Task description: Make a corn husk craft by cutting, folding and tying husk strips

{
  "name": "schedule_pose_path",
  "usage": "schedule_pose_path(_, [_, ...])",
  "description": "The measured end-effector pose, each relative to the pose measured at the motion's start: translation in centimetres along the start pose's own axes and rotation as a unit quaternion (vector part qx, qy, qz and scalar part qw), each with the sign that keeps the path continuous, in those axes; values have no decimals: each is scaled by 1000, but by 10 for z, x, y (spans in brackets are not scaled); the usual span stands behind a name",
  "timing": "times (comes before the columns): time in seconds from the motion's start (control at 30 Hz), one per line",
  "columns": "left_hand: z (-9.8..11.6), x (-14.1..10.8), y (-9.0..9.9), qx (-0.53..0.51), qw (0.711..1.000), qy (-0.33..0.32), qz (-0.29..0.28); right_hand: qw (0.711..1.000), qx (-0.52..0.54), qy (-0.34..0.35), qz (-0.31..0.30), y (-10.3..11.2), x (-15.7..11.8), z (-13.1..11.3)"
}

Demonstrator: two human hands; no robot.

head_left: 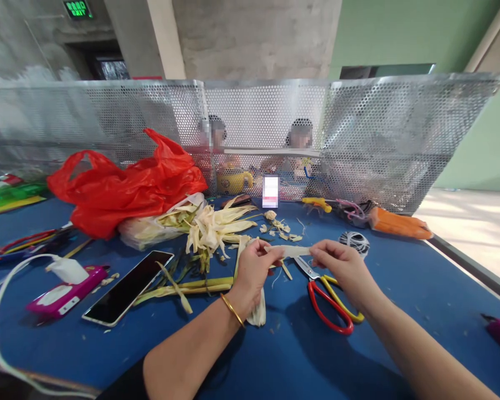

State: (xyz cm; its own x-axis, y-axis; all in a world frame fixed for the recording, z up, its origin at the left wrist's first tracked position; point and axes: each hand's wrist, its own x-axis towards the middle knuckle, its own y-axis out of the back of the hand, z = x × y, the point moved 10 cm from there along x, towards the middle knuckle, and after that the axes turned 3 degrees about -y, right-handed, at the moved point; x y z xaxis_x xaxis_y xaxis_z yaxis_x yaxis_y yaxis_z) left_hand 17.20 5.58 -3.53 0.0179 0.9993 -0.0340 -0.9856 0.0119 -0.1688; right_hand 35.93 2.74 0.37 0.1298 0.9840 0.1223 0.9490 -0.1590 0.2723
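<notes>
"Fingers (276, 254) first: what have they got?"

"On my feed, the left hand (252, 269) pinches one end of a pale husk strip (296, 251) and the right hand (342, 265) pinches the other, thumbs pressed close, neither grip spread."

"Big to small, then, with the strip at the clock's centre."

"I have the blue table (416, 278) below everything, a red bag (141, 191) at ten o'clock, a heap of husks (212, 226) just past nine, scissors (313, 276) at five, and a ball of string (354, 243) at three. Smallest is the strip, stretched between the two hands, above the table. Whether it brushes the scissors, I can't tell."

"How would it handle?"

"I'd judge it nearly weightless, soft and bendy, not slippery, but apt to split along its length under a hard tug. I'd hold it flat near both ends, with light, even tension, leaving the middle free."
</notes>
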Motion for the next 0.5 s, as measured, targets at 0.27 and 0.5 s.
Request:
schedule_pose_path(0.27, [2,6,1,66,998,-21,-13,979,-130,94,128,24,-8,-20])
schedule_pose_path(0.5, [4,11,-1,109,993,-41,-37,967,-176,169,77,15,-13,-42])
